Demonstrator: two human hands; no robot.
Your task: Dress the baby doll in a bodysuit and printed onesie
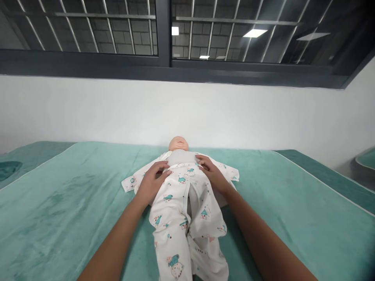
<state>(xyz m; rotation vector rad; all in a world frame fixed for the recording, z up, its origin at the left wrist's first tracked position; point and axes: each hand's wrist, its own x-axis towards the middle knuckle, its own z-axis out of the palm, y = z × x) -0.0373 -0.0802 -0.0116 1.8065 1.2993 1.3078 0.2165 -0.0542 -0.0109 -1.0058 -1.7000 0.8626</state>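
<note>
A baby doll (178, 144) lies on its back with its head toward the wall. It wears printed white baby trousers (172, 199) with an opening between the legs, and a white baby top spread out under it, its sleeve (133, 180) reaching sideways. The pale torso (180, 157) shows above the waistband. My left hand (152, 182) is at the left side of the waistband, thumb and fingers closed on its edge. On the opposite side, my right hand (213, 173) has its thumb and curved fingers on the waistband, the fingertips reaching onto the torso.
A soft green cover (73, 207) lies under the doll, with darker green side parts (319, 171). Behind it rises a white wall (117, 111), below a dark-framed window (164, 66) with metal bars. Another green-covered surface (367, 158) shows at the far right.
</note>
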